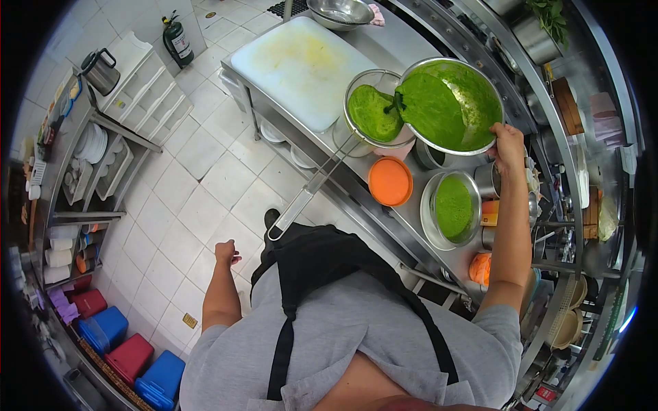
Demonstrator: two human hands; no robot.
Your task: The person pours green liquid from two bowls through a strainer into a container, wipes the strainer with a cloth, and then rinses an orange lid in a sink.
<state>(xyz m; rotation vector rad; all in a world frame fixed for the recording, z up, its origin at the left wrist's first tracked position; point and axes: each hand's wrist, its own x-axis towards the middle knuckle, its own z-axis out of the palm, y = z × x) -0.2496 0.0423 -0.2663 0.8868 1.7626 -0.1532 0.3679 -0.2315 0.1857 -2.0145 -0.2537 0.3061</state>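
Right hand: fingers clamped on the rim of one steel bowl, tilted, green sauce running into a strainer over a clear container. Left hand: hanging over floor tiles, fingers curled, how tightly cannot be told. Beside the container: one orange tub.

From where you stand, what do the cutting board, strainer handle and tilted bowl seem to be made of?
The cutting board looks like matte white plastic: pale, even and yellow-stained. The strainer handle seems to be smooth metal, silvery grey. The bowl in the right hand is probably stainless steel, going by its shiny rim; green mixture hides most of the inside.
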